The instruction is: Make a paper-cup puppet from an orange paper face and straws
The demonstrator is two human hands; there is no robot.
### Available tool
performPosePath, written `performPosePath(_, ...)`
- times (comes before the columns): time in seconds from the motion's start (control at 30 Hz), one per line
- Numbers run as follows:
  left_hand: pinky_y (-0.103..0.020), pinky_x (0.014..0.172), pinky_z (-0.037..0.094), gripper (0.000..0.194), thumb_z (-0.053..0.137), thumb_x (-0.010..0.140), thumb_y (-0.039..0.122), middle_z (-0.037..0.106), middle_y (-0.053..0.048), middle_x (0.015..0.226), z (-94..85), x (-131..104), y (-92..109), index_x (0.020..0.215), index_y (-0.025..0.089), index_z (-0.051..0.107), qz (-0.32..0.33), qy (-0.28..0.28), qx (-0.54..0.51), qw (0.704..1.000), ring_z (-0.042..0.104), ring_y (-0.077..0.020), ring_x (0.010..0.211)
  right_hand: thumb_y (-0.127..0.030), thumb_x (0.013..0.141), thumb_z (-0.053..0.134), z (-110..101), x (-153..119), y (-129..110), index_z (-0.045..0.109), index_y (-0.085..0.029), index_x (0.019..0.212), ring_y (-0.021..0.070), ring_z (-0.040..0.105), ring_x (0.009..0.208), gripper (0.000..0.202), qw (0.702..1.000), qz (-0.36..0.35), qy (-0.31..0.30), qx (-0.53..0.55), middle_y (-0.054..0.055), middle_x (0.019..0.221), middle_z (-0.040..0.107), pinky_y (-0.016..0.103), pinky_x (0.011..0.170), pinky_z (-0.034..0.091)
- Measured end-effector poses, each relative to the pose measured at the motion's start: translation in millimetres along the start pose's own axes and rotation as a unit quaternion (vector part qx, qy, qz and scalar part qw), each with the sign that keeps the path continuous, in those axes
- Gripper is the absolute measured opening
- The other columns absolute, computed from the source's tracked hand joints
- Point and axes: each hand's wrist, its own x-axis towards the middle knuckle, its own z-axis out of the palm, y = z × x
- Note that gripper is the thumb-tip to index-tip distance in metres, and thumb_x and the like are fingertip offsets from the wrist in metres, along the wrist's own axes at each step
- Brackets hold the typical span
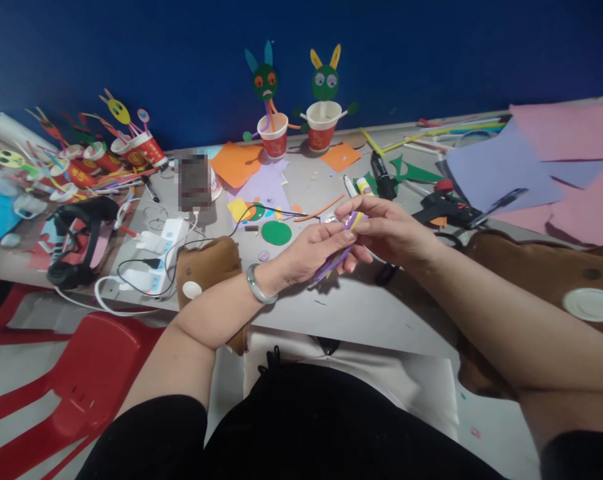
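Over the near middle of the table, both hands are closed around a bundle of narrow purple and yellow strips (331, 264), slanting from upper right to lower left. My left hand (317, 252), below a bracelet, pinches it with the thumb along the top. From the right, my right hand (385, 230) grips its upper end with the fingertips. Whether the strips are paper or pipe cleaners, I cannot tell. A green paper oval (276, 233) lies just left of the hands. Behind them are a glue stick (364, 186) and an orange pipe cleaner (326, 208).
Two red paper cups (274, 141) with green paper faces stand against the blue wall. A glue gun (444, 207) and purple paper (496, 163) lie right. Left are a power strip (167, 250) with cables, a black headset (84, 233), several decorated cups and a red chair (98, 360).
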Motion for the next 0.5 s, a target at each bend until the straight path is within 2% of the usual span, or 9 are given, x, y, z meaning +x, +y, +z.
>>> performPosePath(0.1,-0.023,0.056,0.054,0.053,0.091,0.086,0.065,0.082,-0.007,0.083,-0.7,-1.3,0.1,0.095,0.015,0.076,-0.027,-0.039,-0.017,0.999,0.07,-0.0107,0.062,-0.05,0.061,0.107,-5.2,-2.0,-0.9,0.074,-0.023,0.097,0.0119,0.056,0.042,0.056,1.0,0.007,-0.015,-0.001,-0.008,0.061,0.062,0.027,0.045,0.053)
performPosePath(0.27,-0.023,0.053,0.053,0.061,0.098,0.075,0.069,0.082,-0.007,0.081,-1.3,-3.1,4.0,0.095,0.015,0.079,-0.052,-0.092,-0.033,0.994,0.07,-0.0111,0.06,-0.059,0.059,0.109,-10.0,-1.8,-2.6,0.073,-0.02,0.078,0.0111,0.063,0.054,0.057,0.998,-0.032,-0.038,-0.031,0.0,0.082,0.071,0.027,0.048,0.058)
performPosePath(0.37,-0.023,0.054,0.053,0.063,0.098,0.073,0.071,0.083,-0.007,0.081,-1.8,-3.4,4.0,0.094,0.015,0.078,-0.048,-0.079,-0.028,0.995,0.07,-0.0113,0.06,-0.06,0.059,0.109,-9.3,-1.3,-1.6,0.073,-0.019,0.077,0.0102,0.06,0.051,0.057,0.998,-0.041,-0.025,-0.029,0.001,0.085,0.071,0.029,0.047,0.058)
performPosePath(0.5,-0.024,0.057,0.055,0.06,0.09,0.084,0.072,0.083,-0.007,0.086,-4.5,-1.9,0.5,0.101,0.016,0.077,-0.002,-0.028,0.01,1.0,0.071,-0.011,0.063,-0.061,0.06,0.109,-7.6,0.1,1.6,0.077,-0.02,0.096,0.0147,0.063,0.048,0.062,0.999,-0.03,-0.01,-0.012,-0.003,0.071,0.068,0.031,0.046,0.057)
